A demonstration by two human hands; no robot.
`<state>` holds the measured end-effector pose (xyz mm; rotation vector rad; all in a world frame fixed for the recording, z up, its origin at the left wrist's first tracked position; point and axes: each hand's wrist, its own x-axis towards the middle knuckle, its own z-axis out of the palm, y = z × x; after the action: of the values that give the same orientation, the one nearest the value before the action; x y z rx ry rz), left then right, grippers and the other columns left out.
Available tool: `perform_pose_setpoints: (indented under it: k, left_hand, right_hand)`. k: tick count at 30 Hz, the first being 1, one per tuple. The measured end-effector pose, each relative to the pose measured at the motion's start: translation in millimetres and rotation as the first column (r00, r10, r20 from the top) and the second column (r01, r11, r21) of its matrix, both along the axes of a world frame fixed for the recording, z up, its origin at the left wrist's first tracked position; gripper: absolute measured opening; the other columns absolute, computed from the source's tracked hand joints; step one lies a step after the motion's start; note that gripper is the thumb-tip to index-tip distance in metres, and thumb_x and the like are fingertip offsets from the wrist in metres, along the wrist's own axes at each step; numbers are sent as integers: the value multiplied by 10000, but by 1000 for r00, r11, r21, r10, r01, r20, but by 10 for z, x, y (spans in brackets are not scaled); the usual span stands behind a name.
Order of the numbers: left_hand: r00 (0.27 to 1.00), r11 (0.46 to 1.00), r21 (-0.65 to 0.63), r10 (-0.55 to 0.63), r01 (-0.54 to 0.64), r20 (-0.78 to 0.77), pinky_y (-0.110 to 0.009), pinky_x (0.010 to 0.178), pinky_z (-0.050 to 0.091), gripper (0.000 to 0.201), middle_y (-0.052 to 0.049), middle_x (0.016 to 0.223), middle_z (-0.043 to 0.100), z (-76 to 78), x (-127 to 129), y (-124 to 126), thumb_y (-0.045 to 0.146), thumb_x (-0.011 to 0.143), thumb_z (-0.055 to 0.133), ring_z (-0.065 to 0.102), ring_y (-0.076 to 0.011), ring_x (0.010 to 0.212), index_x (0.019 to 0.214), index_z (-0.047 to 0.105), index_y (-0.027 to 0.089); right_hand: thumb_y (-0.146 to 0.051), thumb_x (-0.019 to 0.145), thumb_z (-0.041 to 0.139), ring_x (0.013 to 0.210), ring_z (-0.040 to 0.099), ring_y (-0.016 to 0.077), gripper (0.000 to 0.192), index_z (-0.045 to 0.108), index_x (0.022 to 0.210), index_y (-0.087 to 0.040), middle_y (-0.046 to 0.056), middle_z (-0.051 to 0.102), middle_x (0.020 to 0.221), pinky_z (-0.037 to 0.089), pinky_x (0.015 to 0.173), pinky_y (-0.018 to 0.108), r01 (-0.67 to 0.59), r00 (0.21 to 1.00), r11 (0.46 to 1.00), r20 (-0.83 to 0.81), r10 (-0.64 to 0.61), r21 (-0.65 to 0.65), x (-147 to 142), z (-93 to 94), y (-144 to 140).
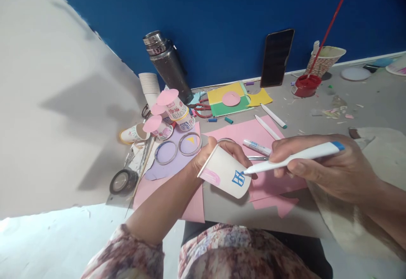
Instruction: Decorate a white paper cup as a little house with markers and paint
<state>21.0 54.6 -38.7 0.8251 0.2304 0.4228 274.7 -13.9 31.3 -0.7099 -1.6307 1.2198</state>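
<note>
The left hand [215, 154] wraps behind the paper cup [225, 176], so its fingers and the cup's far side are hidden, and the cup's mouth faces away. The red stick [333, 19] standing in the red pot [306, 85] runs off the top edge. At far right, a white dish [398, 65] is cut by the right edge, and the print on the decorated cups [173, 116] at the left is too small to read.

**Blue wall above a grey work surface**

A deep blue wall [222, 12] fills the back, edged below by a pale skirting strip [364, 61]. A white wall [47, 101] slants along the left, shadowed. The grey surface [364, 114] carries scattered paper scraps.
</note>
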Motion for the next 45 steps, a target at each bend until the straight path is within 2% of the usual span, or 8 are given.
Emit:
perform_pose_setpoints:
  k: [8, 12, 17, 23, 32, 36, 42, 45]
  left_hand:
    - [997, 1000, 13, 2, -1, -71, -463, 696, 612, 900, -210, 811, 787, -48, -12, 22, 980, 528, 723, 786, -422, 856, 831, 799, 136]
    - [996, 999, 44, 14, -10, -89, -432, 655, 603, 917, -219, 820, 785, -72, -20, 24, 1008, 531, 682, 785, -429, 889, 824, 785, 145]
    - [999, 999, 33, -11, 12, -51, -445, 686, 602, 888, -201, 769, 773, -31, -7, 23, 978, 546, 717, 779, -415, 874, 833, 809, 142]
    - [995, 999, 53, 19, -14, -97, -500, 757, 612, 903, -250, 948, 802, 10, 12, -4, 996, 521, 703, 776, -439, 921, 798, 789, 140]
    - [995, 998, 66, 13, -6, -99, -464, 730, 606, 894, -246, 964, 801, 34, 10, -8, 995, 525, 703, 778, -427, 921, 789, 781, 144]
    - [998, 998, 56, -10, 13, -62, -434, 688, 595, 885, -240, 905, 799, 19, 6, 6, 977, 541, 719, 780, -405, 873, 809, 797, 137]
    - [989, 1000, 20, 18, -15, -145, -416, 655, 576, 1013, -253, 836, 786, -38, -8, 0, 1076, 653, 439, 787, -400, 855, 769, 779, 129]
    - [990, 1000, 10, 21, -19, -139, -409, 656, 578, 1027, -251, 850, 791, -31, -4, -7, 1087, 637, 431, 788, -393, 850, 767, 782, 130]
  right_hand:
    - [-275, 948, 753, 560, 647, 152, 127, 860, 1015, -270, 21, 756, 685, 481, 471, 251, 15, 1000, 1000, -3, -15, 12, 21, 11, -3]
    - [-275, 948, 751, 563, 653, 150, 132, 858, 1027, -280, 16, 761, 693, 503, 483, 253, 4, 1000, 1000, -9, -4, 15, 16, 12, 5]
    - [-278, 946, 757, 589, 673, 154, 114, 854, 1006, -284, 8, 758, 686, 523, 508, 253, 23, 1000, 999, 20, -23, 28, 22, 20, 12]
    - [-283, 951, 747, 552, 644, 154, 127, 861, 1001, -256, 24, 752, 679, 485, 463, 256, 10, 1000, 1000, 13, -11, 8, 10, 20, 2]
    - [-280, 932, 775, 583, 662, 173, 104, 862, 963, -234, 35, 747, 652, 509, 496, 276, 29, 999, 1000, -21, -28, 3, 3, 52, 0]
    - [-285, 936, 774, 587, 672, 170, 102, 862, 970, -245, 29, 747, 644, 507, 494, 264, 35, 999, 999, 0, -35, 16, 6, 45, 4]
    - [-292, 941, 774, 588, 669, 176, 105, 862, 988, -257, 29, 745, 651, 487, 469, 266, 24, 999, 1000, -25, -24, -10, -3, 31, -7]
    - [-320, 939, 786, 594, 673, 182, 95, 865, 961, -271, 29, 736, 638, 494, 477, 273, 24, 1000, 999, -15, -24, -24, -1, 45, -11]
